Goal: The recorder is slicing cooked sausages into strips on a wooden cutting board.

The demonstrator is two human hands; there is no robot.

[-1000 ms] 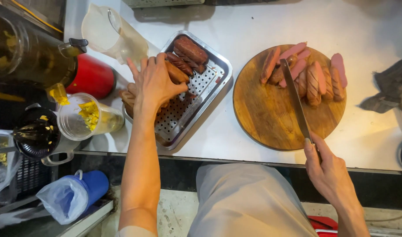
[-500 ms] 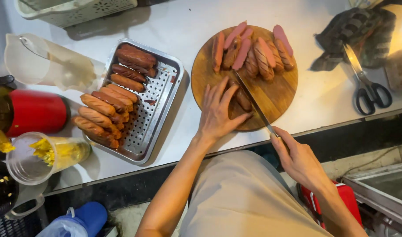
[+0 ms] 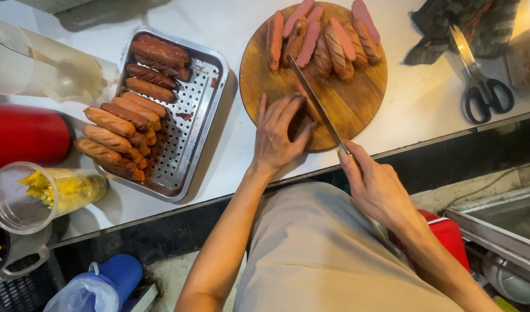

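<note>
A white worktop (image 3: 415, 104) edged in steel carries everything here, with dark floor and a grey apron below it. At the middle sits a round wooden board (image 3: 357, 110); at its twelve o'clock lies a row of sausage halves (image 3: 328, 40), cut faces up. Your left hand (image 3: 279, 133) lies flat at the board's six o'clock, fingers spread and pressing down on a sausage (image 3: 307, 107), most of which is hidden beneath them. Your right hand (image 3: 377, 185) is closed around the handle of the knife (image 3: 314, 101), whose blade runs from five o'clock up toward eleven, right alongside your left fingertips.

To split it well, keep the blade level with the board and the palm flat on top, fingertips lifted clear of the edge. Draw the knife in one long stroke, not by sawing, so that the halves come out even. I judge the thumb side to be most at risk, since it sits nearest the steel.

At nine o'clock, the perforated tray (image 3: 187, 133) holds whole sausages (image 3: 123, 124). Scissors (image 3: 482, 81) lie at two o'clock, by a dark cloth (image 3: 444, 23).
</note>
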